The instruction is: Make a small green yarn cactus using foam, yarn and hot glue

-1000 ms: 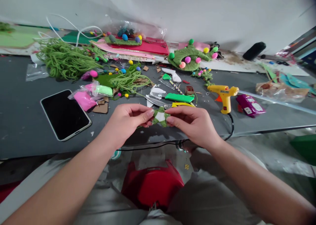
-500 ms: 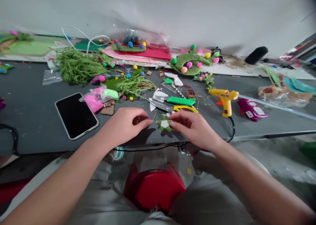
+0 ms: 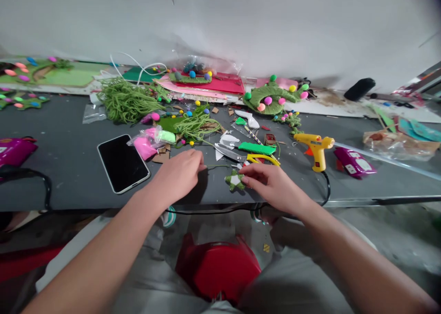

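Observation:
A small star (image 3: 235, 180) wrapped in green yarn, with a white centre, is pinched at its right side by my right hand (image 3: 272, 182). From the star a thin green yarn strand (image 3: 217, 166) runs left to my left hand (image 3: 182, 171), whose fingers are closed on it. Just beyond the hands lie scissors with yellow handles (image 3: 263, 159) and a green comb-like piece (image 3: 257, 148). Beside my left forearm is a dark-screened phone (image 3: 123, 164).
A yellow glue gun (image 3: 317, 149) stands right of my right hand, its black cord hanging over the table edge. Behind are a heap of green yarn (image 3: 127, 100), a yarn-wrapped wreath (image 3: 270, 99) with pompoms, and a purple packet (image 3: 354, 162).
My left hand has closed and drawn away from the star, so the strand between them is longer and straighter. The camera view has shifted, showing more at the left.

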`<state>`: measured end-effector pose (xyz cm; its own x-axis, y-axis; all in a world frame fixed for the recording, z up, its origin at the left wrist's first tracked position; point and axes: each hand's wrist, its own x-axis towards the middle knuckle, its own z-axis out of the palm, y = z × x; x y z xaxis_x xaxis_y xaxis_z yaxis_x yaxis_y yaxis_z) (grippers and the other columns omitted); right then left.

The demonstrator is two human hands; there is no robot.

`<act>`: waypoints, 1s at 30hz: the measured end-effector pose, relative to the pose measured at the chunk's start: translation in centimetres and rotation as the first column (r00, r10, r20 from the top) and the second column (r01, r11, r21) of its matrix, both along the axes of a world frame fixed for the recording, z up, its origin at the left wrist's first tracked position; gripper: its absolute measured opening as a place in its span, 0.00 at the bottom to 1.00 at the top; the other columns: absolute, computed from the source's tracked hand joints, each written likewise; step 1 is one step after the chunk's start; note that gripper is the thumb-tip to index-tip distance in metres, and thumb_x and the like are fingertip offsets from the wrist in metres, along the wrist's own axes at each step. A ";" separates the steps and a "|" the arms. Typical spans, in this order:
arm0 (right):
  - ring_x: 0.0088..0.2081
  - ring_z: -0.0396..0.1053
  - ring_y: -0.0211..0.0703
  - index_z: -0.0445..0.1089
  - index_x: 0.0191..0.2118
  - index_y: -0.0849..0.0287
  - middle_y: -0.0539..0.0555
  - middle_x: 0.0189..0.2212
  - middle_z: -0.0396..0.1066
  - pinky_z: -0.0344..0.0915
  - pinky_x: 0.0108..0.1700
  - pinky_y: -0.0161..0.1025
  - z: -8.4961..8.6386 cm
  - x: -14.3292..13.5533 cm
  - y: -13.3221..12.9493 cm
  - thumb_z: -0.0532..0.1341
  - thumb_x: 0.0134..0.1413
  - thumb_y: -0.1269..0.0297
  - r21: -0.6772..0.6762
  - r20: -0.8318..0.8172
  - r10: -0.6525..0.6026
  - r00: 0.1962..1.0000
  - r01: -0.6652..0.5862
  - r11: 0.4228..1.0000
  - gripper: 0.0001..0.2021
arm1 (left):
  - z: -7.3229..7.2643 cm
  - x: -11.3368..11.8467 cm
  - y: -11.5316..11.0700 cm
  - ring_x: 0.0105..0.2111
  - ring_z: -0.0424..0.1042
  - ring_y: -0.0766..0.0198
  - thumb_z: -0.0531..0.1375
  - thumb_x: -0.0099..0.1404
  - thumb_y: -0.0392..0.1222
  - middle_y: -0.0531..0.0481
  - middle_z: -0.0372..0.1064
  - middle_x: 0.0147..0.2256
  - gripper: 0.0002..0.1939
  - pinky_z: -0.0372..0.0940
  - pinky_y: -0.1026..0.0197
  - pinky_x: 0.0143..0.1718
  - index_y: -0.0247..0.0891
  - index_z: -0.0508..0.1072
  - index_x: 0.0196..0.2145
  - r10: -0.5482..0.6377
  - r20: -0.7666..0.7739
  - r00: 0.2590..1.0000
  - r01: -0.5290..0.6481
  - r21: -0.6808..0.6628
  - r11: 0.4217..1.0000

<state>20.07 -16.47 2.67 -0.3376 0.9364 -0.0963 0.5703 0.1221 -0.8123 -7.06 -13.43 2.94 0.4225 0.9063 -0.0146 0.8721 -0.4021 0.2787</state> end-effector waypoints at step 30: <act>0.29 0.67 0.40 0.77 0.41 0.63 0.53 0.28 0.75 0.62 0.36 0.39 2.9 1.7 6.0 0.59 0.63 0.58 0.356 -0.011 -0.299 0.954 0.283 0.891 0.14 | 2.1 -1.3 4.6 0.40 0.75 0.54 0.61 0.67 0.46 0.39 0.74 0.50 0.21 0.66 0.56 0.44 0.36 0.77 0.54 0.141 0.208 0.968 -0.152 0.035 0.988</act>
